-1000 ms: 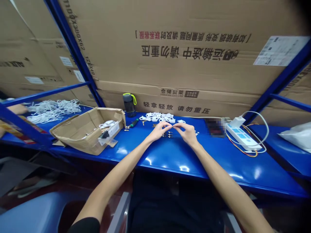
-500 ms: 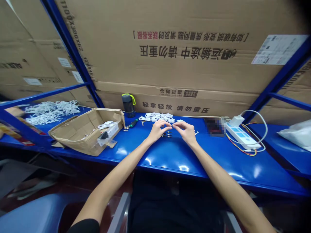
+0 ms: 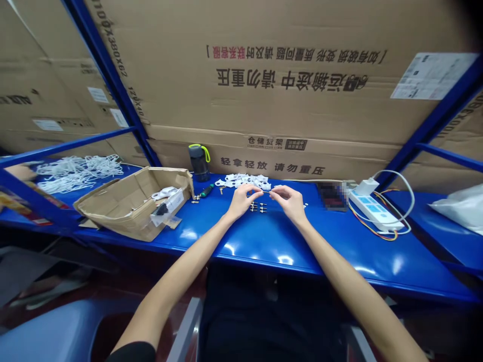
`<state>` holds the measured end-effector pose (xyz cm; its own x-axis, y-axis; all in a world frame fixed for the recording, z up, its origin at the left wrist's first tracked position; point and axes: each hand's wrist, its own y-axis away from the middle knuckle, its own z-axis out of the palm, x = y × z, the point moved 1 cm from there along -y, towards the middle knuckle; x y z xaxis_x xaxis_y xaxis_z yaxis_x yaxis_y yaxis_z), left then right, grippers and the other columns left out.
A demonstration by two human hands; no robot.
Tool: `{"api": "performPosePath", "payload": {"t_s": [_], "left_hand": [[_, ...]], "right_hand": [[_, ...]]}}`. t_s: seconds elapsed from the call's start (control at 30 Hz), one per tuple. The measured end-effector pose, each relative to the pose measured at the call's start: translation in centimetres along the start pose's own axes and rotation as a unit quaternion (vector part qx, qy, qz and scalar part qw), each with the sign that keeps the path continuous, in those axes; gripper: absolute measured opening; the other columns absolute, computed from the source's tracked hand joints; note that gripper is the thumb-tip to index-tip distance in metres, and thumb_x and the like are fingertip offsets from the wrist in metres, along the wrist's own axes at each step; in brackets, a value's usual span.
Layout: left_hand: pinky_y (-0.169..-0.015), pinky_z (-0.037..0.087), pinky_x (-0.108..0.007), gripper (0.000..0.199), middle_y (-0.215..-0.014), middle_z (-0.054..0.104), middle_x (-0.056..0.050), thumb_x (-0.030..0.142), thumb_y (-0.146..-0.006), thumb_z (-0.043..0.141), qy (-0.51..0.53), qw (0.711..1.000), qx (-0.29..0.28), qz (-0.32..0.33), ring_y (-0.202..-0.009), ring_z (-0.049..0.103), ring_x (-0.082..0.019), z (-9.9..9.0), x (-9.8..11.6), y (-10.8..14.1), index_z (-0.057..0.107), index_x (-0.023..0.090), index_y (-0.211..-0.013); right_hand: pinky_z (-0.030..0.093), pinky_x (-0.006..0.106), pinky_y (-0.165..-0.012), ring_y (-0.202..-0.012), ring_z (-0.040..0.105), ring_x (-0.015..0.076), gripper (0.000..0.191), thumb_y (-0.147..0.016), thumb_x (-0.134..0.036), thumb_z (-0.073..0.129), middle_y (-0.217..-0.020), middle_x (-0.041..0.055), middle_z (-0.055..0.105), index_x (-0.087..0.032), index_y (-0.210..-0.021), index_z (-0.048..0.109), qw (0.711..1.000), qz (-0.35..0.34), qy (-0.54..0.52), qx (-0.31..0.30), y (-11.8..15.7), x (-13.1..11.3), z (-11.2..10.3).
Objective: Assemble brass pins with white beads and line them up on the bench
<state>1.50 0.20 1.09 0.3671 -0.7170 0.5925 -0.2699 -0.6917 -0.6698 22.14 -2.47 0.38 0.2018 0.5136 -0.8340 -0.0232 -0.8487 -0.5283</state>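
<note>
Over the blue table (image 3: pixel 302 247), my left hand (image 3: pixel 242 199) and my right hand (image 3: pixel 287 200) face each other with their fingertips pinched. Between them is a small thin part (image 3: pixel 266 191), too small to name, with one end at each hand's fingertips. Just below and between the hands, several small metal pieces with dark pins (image 3: pixel 263 207) lie in short rows. White plastic pieces (image 3: pixel 245 181) are heaped behind my left hand. A few tiny white bits (image 3: pixel 305 205) lie beside my right hand.
On the left are an open cardboard box (image 3: pixel 113 219), a green-handled screwdriver (image 3: pixel 207 190), a dark bottle (image 3: pixel 199 163) and white hooks (image 3: pixel 75 173). At right, a power strip (image 3: pixel 375 208) with cables sits beside a dark, blurred item (image 3: pixel 332 196). Cardboard (image 3: pixel 264 115) stands behind.
My fingertips have drawn slightly apart, and the thin part between them shows more. My left hand has shifted a little left. The pieces on the table look unmoved.
</note>
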Motion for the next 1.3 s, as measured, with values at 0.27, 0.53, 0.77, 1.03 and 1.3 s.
{"api": "performPosePath", "payload": {"t_s": [0.27,0.53,0.77,1.03,1.3], "left_hand": [[-0.089,0.05,-0.037,0.016,-0.093,0.077,-0.004,0.036,-0.095,0.074,-0.015,0.999,-0.011,0.029,-0.09,0.065,-0.021,0.2,-0.6,0.1,0.079,0.021,-0.093],[-0.088,0.05,-0.038,0.02,-0.092,0.077,-0.003,0.04,-0.097,0.071,-0.025,0.999,-0.017,0.035,-0.088,0.065,-0.021,0.1,-0.7,0.1,0.078,0.022,-0.093],[-0.087,0.05,-0.037,0.017,-0.091,0.076,-0.003,0.038,-0.096,0.072,-0.024,0.999,-0.018,0.037,-0.086,0.064,-0.02,0.2,-0.5,0.1,0.078,0.022,-0.092],[-0.088,0.05,-0.038,0.022,-0.093,0.077,-0.004,0.043,-0.097,0.07,-0.027,0.999,-0.021,0.025,-0.088,0.065,-0.021,0.1,-0.5,0.1,0.078,0.023,-0.092],[-0.088,0.05,-0.037,0.022,-0.094,0.077,-0.004,0.042,-0.097,0.07,-0.026,0.999,-0.022,0.038,-0.088,0.065,-0.02,0.1,-0.5,0.2,0.078,0.022,-0.093]], "right_hand": [[0.061,0.039,-0.078,-0.076,0.074,0.025,0.028,-0.082,-0.05,0.08,-0.085,0.0053,0.078,-0.023,-0.088,0.078,0.998,0.019,0.006,-0.051,-0.1,0.2,0.1],[0.062,0.039,-0.072,-0.071,0.074,0.0254,0.03,-0.079,-0.051,0.083,-0.081,0.006,0.078,-0.022,-0.086,0.078,0.997,0.036,-0.022,-0.063,-0.3,0.8,-0.1],[0.064,0.041,-0.072,-0.082,0.078,0.0301,0.035,-0.08,-0.055,0.082,-0.086,0.0081,0.08,-0.023,-0.089,0.075,0.996,0.042,-0.049,-0.063,-0.2,0.7,0.1],[0.063,0.04,-0.077,-0.075,0.075,0.0257,0.036,-0.077,-0.057,0.084,-0.085,0.0064,0.078,-0.022,-0.087,0.076,0.997,0.035,-0.04,-0.06,-0.2,0.2,0.0],[0.061,0.04,-0.077,-0.073,0.072,0.025,0.039,-0.073,-0.06,0.084,-0.083,0.0062,0.077,-0.023,-0.083,0.075,0.998,0.037,-0.02,-0.05,-0.2,-0.2,-0.1]]}}
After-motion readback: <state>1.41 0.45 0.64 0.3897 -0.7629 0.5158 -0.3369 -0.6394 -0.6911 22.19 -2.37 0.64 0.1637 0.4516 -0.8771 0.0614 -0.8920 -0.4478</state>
